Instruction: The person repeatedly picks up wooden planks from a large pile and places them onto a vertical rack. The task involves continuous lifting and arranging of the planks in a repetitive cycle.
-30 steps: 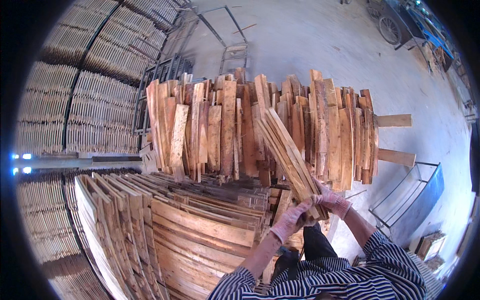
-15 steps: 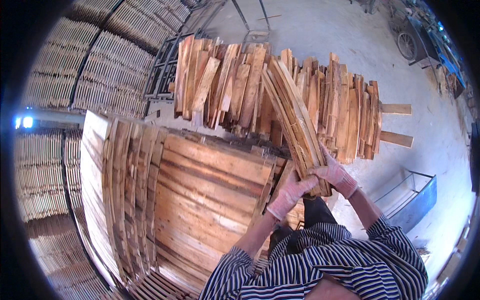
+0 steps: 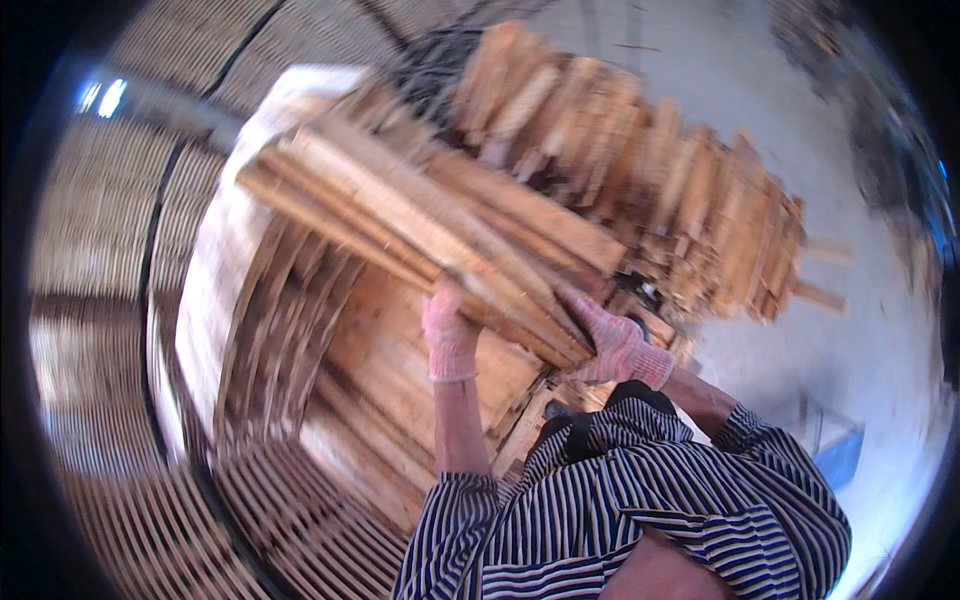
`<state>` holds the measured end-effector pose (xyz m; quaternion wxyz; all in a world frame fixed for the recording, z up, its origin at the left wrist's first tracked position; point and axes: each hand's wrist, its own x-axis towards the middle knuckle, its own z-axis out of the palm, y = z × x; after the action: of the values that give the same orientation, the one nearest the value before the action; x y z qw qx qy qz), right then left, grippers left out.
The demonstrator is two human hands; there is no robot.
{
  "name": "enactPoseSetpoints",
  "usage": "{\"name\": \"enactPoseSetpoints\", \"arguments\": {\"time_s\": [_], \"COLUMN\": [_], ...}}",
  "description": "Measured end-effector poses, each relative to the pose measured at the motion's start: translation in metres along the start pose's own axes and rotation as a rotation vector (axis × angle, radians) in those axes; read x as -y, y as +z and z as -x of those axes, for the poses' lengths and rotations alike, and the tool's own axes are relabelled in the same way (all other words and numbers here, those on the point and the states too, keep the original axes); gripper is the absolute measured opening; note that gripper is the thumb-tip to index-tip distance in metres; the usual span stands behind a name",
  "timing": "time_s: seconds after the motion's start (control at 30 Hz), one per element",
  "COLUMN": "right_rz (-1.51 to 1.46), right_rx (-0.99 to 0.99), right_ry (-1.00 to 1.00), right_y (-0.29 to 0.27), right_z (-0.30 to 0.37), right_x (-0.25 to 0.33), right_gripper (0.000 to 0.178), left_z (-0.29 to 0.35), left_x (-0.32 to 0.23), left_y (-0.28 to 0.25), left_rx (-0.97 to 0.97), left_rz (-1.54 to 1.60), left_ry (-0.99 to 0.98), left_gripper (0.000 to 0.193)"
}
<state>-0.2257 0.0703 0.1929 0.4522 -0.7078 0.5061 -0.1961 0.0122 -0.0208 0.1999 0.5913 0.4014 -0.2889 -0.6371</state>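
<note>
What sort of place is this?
Probably a woodworking shop or timber store: the held boards, a long pile of planks and slatted-looking stacks at the left suggest it.

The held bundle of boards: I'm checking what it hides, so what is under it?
Stacked planks show past the lower edge of the bundle of boards; whatever lies directly beneath it is covered and can't be told.
</note>
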Motion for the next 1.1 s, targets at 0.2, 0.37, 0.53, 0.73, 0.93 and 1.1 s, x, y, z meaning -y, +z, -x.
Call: {"name": "enactPoseSetpoints", "arguments": {"time_s": [0.2, 0.37, 0.53, 0.73, 0.93, 1.1], "right_rz": [-0.584, -0.418, -0.294, -0.144, 0.311, 0.300], "right_rx": [-0.057, 0.056, 0.014, 0.011, -0.041, 0.101], "right_ry": [-0.421, -0.508, -0.509, -0.348, -0.438, -0.388], "right_y": [-0.006, 0.046, 0.077, 0.069, 0.042, -0.017], "right_z": [-0.089, -0.140, -0.146, -0.152, -0.121, -0.131], "right_x": [0.035, 0.075, 0.080, 0.075, 0.130, 0.064], "right_gripper": [0.120, 0.112, 0.116, 0.108, 0.107, 0.100], "left_z": [0.036, 0.068, 0.068, 0.059, 0.144, 0.199], "left_x": [-0.046, -0.098, -0.080, -0.065, -0.137, -0.179], "left_y": [0.014, -0.054, -0.108, -0.117, -0.171, -0.183], "left_rx": [0.002, 0.069, 0.202, 0.224, 0.054, -0.107], "left_rz": [-0.170, -0.707, -0.881, -0.831, -0.870, -0.760], "left_ry": [0.231, 0.187, -0.179, 0.079, 0.131, -0.127], "left_gripper": [0.043, 0.074, 0.084, 0.074, 0.075, 0.083]}}
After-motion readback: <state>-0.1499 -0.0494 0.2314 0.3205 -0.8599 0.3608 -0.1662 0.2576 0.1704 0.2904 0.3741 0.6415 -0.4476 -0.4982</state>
